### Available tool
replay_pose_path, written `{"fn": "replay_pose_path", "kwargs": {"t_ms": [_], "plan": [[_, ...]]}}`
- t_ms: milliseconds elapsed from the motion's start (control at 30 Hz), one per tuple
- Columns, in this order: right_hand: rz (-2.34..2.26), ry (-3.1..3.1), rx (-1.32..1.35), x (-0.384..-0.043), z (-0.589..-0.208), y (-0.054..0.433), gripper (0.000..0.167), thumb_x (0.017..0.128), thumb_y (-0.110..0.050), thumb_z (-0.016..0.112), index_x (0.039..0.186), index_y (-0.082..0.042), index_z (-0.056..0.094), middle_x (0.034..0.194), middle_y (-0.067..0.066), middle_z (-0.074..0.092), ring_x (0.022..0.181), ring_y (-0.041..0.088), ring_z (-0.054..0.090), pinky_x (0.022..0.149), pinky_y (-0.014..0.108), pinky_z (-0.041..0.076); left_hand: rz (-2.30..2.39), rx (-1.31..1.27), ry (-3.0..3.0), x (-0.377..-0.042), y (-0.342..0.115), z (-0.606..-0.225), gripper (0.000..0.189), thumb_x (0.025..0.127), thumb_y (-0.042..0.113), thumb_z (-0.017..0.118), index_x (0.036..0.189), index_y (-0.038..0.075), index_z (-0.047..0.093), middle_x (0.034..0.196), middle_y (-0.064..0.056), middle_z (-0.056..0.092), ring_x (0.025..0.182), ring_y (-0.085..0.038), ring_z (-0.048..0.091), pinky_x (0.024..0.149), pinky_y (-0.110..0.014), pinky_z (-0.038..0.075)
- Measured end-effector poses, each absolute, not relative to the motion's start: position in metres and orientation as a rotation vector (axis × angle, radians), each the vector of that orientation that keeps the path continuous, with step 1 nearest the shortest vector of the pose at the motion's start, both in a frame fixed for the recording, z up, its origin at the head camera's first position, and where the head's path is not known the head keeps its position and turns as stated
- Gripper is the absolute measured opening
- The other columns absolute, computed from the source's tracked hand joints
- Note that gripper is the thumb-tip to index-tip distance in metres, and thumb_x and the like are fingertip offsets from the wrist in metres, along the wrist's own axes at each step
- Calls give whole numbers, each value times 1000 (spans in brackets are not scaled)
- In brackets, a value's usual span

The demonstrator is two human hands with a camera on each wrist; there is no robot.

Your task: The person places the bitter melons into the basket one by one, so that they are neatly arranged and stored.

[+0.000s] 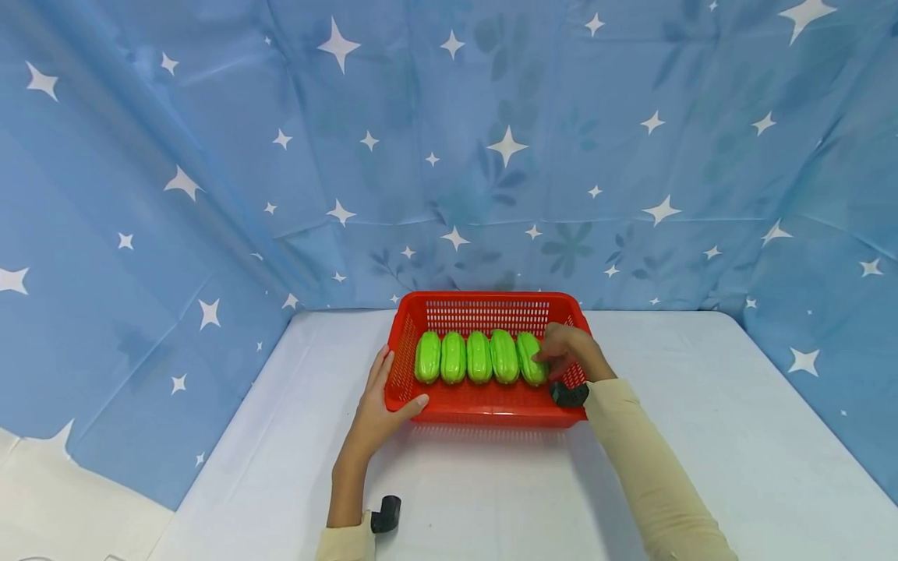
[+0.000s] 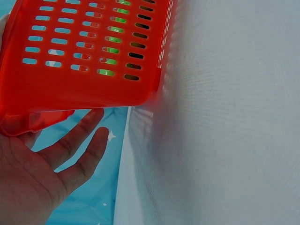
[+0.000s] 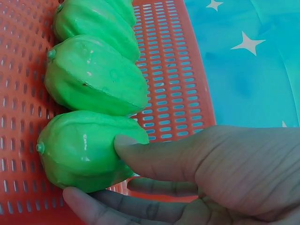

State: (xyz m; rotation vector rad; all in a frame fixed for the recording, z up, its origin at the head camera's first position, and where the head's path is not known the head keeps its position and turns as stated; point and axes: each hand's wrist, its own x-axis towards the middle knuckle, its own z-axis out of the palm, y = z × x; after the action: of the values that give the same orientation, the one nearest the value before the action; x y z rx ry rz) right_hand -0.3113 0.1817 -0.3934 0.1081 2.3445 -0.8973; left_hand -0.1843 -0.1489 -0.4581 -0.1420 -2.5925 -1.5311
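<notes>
A row of several glossy, ribbed green fruits (image 1: 479,358) lies side by side in a red plastic basket (image 1: 484,401). Their exact kind is unclear; each is long, with a small nub at one end. My right hand (image 1: 567,349) is at the right end, holding the rightmost green fruit (image 3: 84,150) with the thumb on top and fingers along its outer side. At the basket's front left corner, my left hand (image 1: 376,413) holds the rim, thumb over the front edge and fingers along the outer left side. Its fingers (image 2: 77,159) reach beneath the rim.
The basket stands on a white-covered table (image 1: 491,499), close to its back edge. Behind and beside the table hangs a blue cloth (image 1: 435,140) with white stars. A small black device (image 1: 386,514) is worn on the left wrist, another (image 1: 570,394) on the right.
</notes>
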Motion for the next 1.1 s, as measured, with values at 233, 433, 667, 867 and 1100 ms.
{"fn": "replay_pose_path", "kwargs": {"t_ms": [233,433,667,867,1100], "plan": [[-895,2346,96,-311,-392,184,26,94,-9,62,110,6,49,97,17,59,82,27,72,74,38,61,-1519,-153,-2594,-185,-147,-459,102,78,56,74,157,22,20,162,17,11,150,-22,21,106,-54,43],[-915,2315,125,-309,-392,187,31,93,-10,64,114,5,45,103,20,58,85,31,72,77,40,61,-1529,-145,-2601,-184,-146,-460,102,78,54,75,157,23,19,162,16,11,150,-22,21,105,-53,45],[-896,2343,96,-295,-375,188,26,94,-13,62,107,3,47,108,22,55,90,33,71,77,39,61,-1524,-154,-2603,-185,-146,-458,103,78,57,74,157,23,19,162,16,11,150,-23,21,105,-53,45],[-925,2372,-34,-289,-374,194,36,98,-22,59,116,7,50,111,24,55,93,35,69,79,42,61,-1526,-133,-2611,-184,-148,-457,103,77,58,74,157,25,18,162,17,11,150,-22,21,106,-54,44],[-1086,2362,-221,-279,-376,204,61,100,-27,55,143,11,33,128,29,53,111,40,62,87,47,58,-1536,-150,-2588,-184,-148,-457,103,78,56,75,157,21,19,163,15,11,151,-22,18,109,-55,41]]}}
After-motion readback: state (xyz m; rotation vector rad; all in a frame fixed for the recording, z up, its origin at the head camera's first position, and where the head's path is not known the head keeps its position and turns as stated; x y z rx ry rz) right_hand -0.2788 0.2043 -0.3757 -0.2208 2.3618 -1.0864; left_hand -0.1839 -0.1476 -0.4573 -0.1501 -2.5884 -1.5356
